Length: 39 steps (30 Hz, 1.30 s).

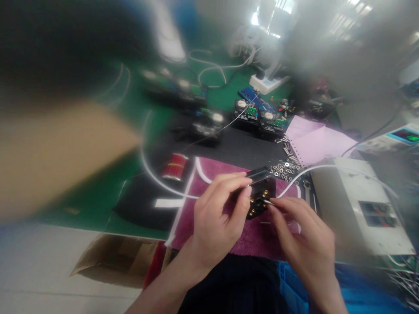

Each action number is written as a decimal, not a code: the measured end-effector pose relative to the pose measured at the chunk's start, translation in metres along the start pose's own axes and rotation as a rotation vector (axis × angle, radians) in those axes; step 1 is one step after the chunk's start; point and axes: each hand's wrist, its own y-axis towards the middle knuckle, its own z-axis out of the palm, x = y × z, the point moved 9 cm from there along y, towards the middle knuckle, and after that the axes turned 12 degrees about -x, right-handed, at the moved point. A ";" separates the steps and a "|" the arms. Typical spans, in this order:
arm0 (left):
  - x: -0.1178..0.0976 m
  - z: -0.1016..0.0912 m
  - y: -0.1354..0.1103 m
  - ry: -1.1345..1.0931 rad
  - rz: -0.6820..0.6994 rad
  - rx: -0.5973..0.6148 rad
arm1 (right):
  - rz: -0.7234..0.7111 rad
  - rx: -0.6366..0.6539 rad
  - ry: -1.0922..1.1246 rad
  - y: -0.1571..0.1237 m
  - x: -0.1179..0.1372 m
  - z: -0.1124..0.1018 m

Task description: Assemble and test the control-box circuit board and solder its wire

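Observation:
My left hand (221, 211) is closed, its thumb and fingers gripping a black part with brass posts (258, 211) above a purple cloth (190, 222). A dark, glossy flat piece (258, 175) juts out past those fingertips; I cannot tell whether it is joined to the black part. Between the thumb and fingers of my right hand (304, 231) is a small metal pin-like piece (267, 202), its tip at the black part's brass posts. The fingers hide much of both.
Loose nuts and washers (281, 170) lie beyond the cloth, near pink paper (319, 139). A pale metal box (353, 196) stands right. Circuit-board assemblies (247, 111), a red bundle (176, 166) and a power strip (266, 83) are farther back. White cable (157, 181) crosses the table.

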 end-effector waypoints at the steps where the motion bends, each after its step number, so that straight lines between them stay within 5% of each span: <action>1: 0.000 0.000 0.000 -0.001 0.002 -0.005 | 0.001 0.000 0.003 0.000 0.000 0.000; 14: -0.001 0.001 0.001 -0.014 -0.002 0.003 | 0.020 -0.064 -0.010 0.016 0.009 -0.012; 39: -0.001 0.000 0.000 -0.032 -0.002 -0.002 | -0.157 -0.024 -0.142 0.019 0.029 -0.008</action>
